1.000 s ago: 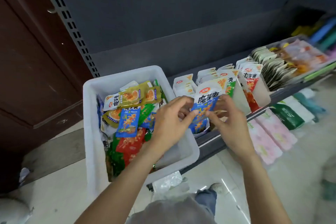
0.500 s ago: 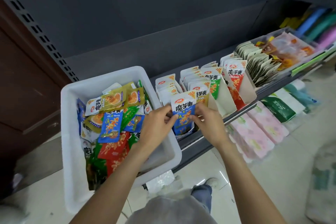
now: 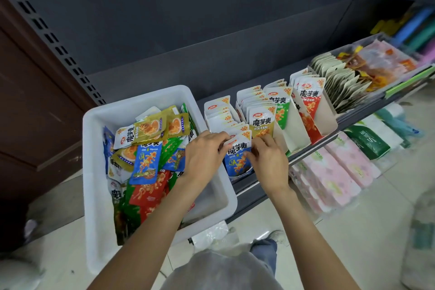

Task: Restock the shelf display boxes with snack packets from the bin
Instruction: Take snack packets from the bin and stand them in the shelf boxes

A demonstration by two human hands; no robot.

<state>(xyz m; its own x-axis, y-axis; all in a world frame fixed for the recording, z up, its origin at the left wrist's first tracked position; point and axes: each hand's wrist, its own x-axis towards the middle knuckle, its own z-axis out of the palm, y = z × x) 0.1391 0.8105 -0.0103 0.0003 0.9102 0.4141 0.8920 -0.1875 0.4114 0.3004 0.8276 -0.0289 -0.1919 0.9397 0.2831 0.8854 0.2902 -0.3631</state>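
Observation:
A white plastic bin (image 3: 94, 172) at the left end of the shelf holds several snack packets in blue, red, green and gold. Beside it on the shelf stand white display boxes; the leftmost box (image 3: 213, 107) holds a row of upright packets. My left hand (image 3: 202, 158) and my right hand (image 3: 268, 160) both pinch a blue snack packet (image 3: 237, 158) standing at the front of that box, one hand on each side edge. The boxes to the right hold a gold packet row (image 3: 262, 122), green packets (image 3: 281, 106) and red packets (image 3: 309, 101).
A grey metal shelf edge (image 3: 249, 186) runs diagonally up to the right. Farther right a clear tray (image 3: 376, 66) holds tan and orange packets. Pink tissue packs (image 3: 334, 172) and green packs (image 3: 367, 143) lie below on the tiled floor. A brown door (image 3: 35, 101) is at left.
Both hands have carried the blue packet down and left, from above the gold row into the front of the leftmost box. The view has shifted right along the shelf.

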